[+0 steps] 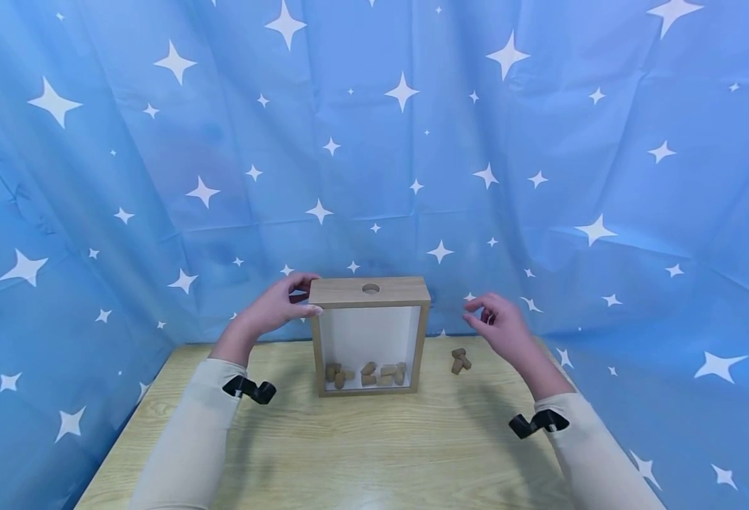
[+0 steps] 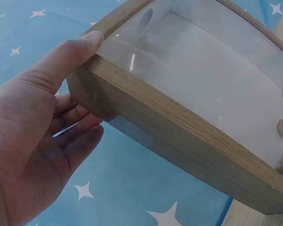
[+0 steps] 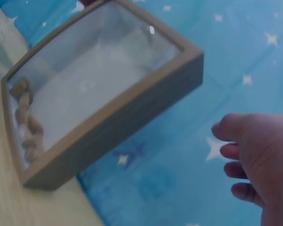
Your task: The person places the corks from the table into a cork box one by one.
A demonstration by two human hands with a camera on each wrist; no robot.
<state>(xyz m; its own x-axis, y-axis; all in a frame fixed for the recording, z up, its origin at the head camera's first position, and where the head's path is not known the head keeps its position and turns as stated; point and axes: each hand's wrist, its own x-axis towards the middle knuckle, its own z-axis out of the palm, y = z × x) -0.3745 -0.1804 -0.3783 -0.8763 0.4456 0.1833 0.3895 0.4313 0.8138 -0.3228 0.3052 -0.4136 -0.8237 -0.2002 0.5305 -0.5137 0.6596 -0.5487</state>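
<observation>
A wooden shadow box [image 1: 368, 292] with a clear front and a round hole in its top stands upright on the table. Several corks [image 1: 369, 375] lie inside along its bottom. My left hand [image 1: 280, 304] grips the box's upper left corner, thumb on the front edge and fingers behind, as the left wrist view [image 2: 42, 113] also shows. Off to the right of the box, my right hand [image 1: 500, 327] hovers with loosely bent fingers and nothing visible in them. Below it, a few loose corks [image 1: 458, 361] lie in a small pile on the table.
The light wood table [image 1: 374, 453] ends at a blue curtain [image 1: 374, 156] with white stars, which hangs close behind the box. Each sleeve carries a black wrist mount [image 1: 249, 389].
</observation>
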